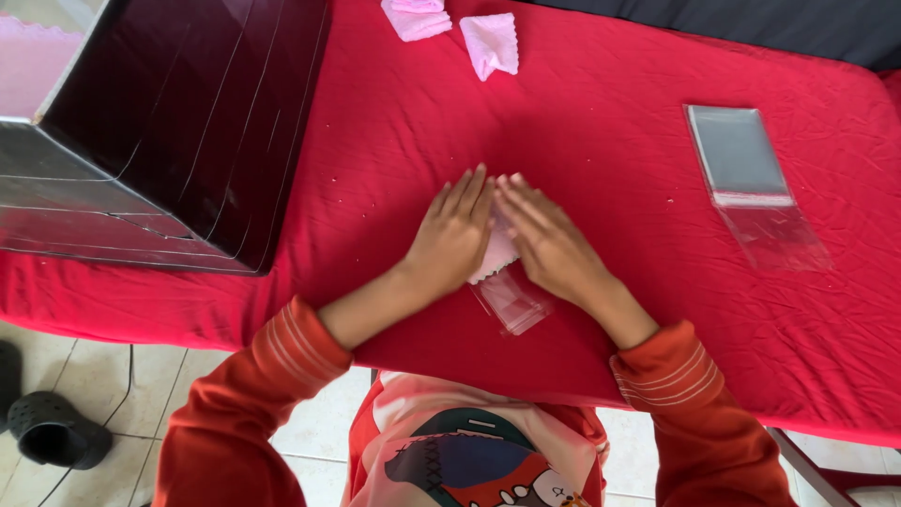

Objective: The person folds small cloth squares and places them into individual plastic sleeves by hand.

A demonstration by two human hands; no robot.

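My left hand [453, 235] and my right hand [547, 239] lie flat side by side on a small pink cloth [500, 253], which is mostly hidden under them. The cloth sits partly inside a clear plastic sleeve [514, 302] whose open end sticks out toward me from between my wrists. Both hands have their fingers stretched out and pressed down on the red tablecloth [601, 122].
Two more folded pink cloths [491, 42] [416, 19] lie at the far edge. A stack of clear plastic sleeves [751, 178] lies at the right. A large dark glossy box [178, 122] stands at the left. A black shoe [52, 430] is on the tiled floor.
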